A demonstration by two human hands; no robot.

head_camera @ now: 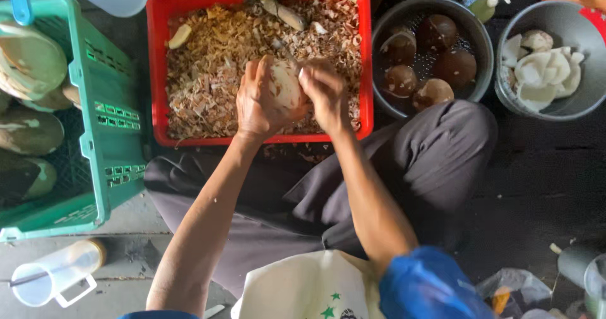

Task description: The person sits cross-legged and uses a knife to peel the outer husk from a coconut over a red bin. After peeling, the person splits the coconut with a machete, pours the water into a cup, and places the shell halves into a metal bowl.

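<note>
Grey concrete floor [136,221] bears red crate [158,72], green basket [101,91].

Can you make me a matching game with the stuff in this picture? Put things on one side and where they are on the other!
Things:
1. Pale peeled coconut piece
2. Brown round coconuts
3. White coconut chunks
4. Clear plastic jug

Places:
A. In the grey metal bowl at far right
B. On the floor, bottom left
C. In the round colander basin
D. Between both hands, over the red plastic crate

Pairs: 1-D, 2-C, 3-A, 4-B
</note>
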